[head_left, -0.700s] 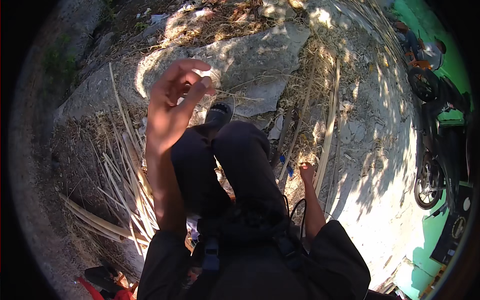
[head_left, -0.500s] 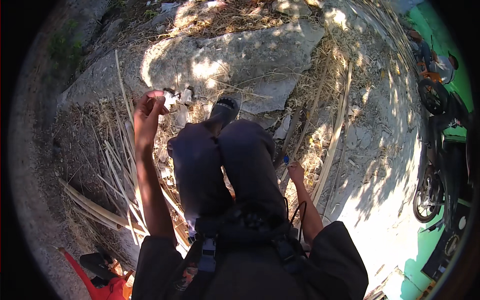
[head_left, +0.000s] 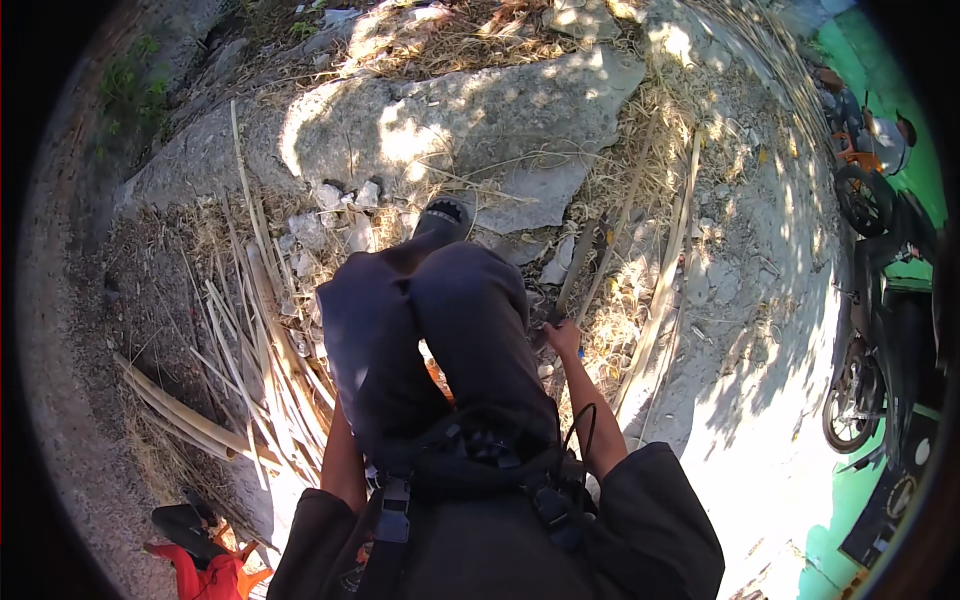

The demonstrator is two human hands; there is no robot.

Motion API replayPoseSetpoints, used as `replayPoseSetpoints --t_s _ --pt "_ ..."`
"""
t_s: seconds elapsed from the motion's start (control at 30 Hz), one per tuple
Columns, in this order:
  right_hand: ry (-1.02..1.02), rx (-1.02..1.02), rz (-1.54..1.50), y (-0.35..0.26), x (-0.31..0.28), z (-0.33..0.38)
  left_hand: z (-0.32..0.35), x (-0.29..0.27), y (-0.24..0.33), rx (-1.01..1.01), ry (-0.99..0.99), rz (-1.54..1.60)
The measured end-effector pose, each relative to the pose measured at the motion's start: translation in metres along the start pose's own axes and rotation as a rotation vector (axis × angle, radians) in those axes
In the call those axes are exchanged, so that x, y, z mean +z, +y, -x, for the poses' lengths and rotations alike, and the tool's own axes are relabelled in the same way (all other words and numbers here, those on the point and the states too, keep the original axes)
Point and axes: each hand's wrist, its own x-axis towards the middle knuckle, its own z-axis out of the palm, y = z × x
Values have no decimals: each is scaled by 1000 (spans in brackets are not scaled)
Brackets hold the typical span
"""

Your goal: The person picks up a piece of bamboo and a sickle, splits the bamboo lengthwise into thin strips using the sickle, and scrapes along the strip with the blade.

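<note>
My right hand [head_left: 563,338] is beside my right knee, its fingers curled closed. Something dark sits at its fingertips, too small and shaded to name. My left forearm [head_left: 342,455] runs down beside my left thigh, and the thigh hides the hand. To the left of my legs lies a loose bundle of pale split strips [head_left: 262,350], perhaps bamboo or wood. Close to the right hand, a dark flat strip [head_left: 577,268] slants along the ground. Both my knees are bent, with one dark shoe [head_left: 443,214] on the ground ahead.
A large flat rock [head_left: 470,115] spans the ground ahead, with pale stones [head_left: 330,196] at its near edge. Long pale poles [head_left: 668,285] lie on dry straw to the right. Motorcycles [head_left: 858,395] and a seated person [head_left: 885,145] are far right; a person in red [head_left: 215,578] is lower left.
My left hand has dropped from near the pale stones to behind my left thigh, out of sight. My right hand has shifted slightly left, closer to my knee. My knees have moved a little left.
</note>
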Motion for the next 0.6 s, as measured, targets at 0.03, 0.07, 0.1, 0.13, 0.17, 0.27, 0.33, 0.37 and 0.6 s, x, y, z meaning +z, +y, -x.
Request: replayPoseSetpoints --t_s 0.03,0.07,0.1,0.13,0.17,0.27,0.33,0.37,0.6 --pt "-88 65 42 -7 -3 -1 3 -2 0 -3 -7 -24" --pt "-82 73 36 -14 -5 1 5 -4 1 1 -8 -43" --pt "-27 89 -8 -14 -5 1 4 -6 7 15 -8 -54" --pt "26 104 -52 -13 -4 4 4 -9 12 31 -6 -74" --pt "33 115 -58 -11 -3 8 3 -13 18 49 -7 -87" --pt "121 217 -226 5 7 13 -3 -26 41 117 26 -122" --pt "211 136 -279 16 4 19 -13 -37 58 191 89 -144" --pt "135 170 -311 26 -4 15 -20 -40 63 222 115 -158" --pt "39 133 -297 31 -61 42 -75 -51 -21 -33 741 -179"
